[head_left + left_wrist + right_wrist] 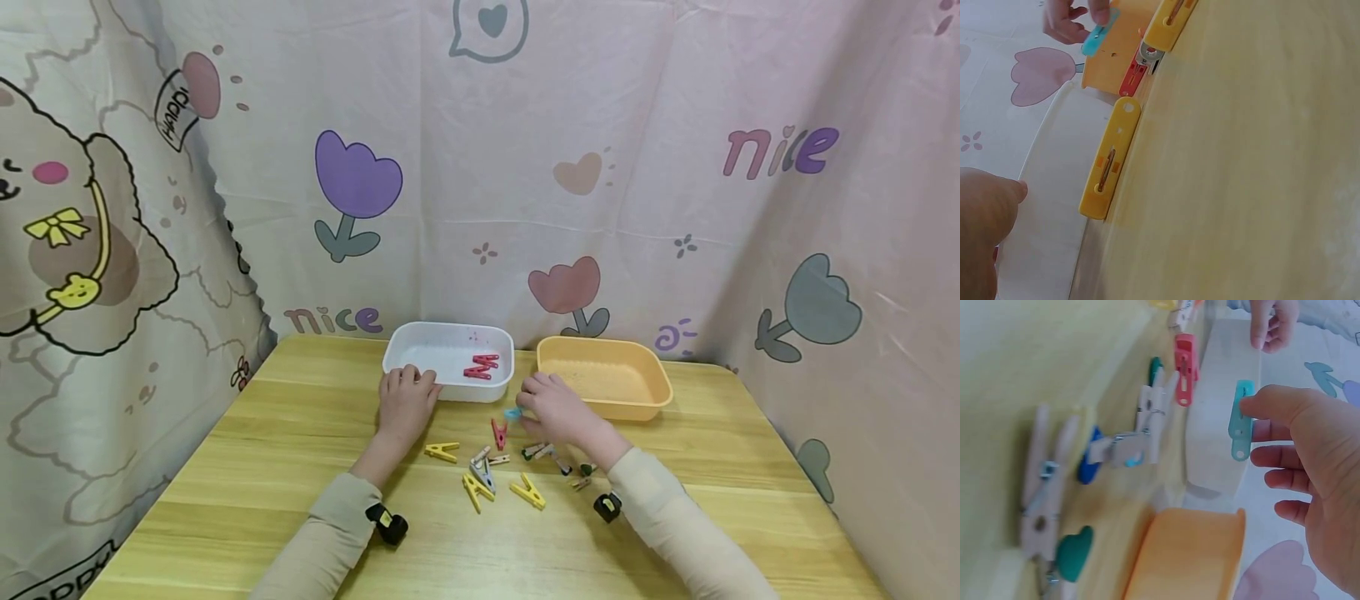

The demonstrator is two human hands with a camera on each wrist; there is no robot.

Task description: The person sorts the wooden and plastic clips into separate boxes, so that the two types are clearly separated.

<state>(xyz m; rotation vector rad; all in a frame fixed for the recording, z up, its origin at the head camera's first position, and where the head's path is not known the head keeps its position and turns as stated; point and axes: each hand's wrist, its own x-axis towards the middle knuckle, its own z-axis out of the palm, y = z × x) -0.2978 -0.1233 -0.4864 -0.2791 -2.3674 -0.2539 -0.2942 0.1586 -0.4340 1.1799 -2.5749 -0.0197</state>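
Note:
Between thumb and forefinger my right hand (555,408) pinches a light blue clothespin (1241,422), held above the table near the gap between the two bins. My left hand (407,402) rests on the near rim of the white bin (405,354), its fingers over the edge. Inside that bin lie several red clothespins (482,367). On the table near the hands are a red clothespin (499,434), yellow clothespins (442,451) and small wooden clothespins (1041,487), some with green or blue parts.
An orange bin (652,392) stands to the right of the white one, against the back of the table (300,417). A printed curtain (480,167) hangs behind and at both sides. Black wrist cameras (387,525) sit on both sleeves.

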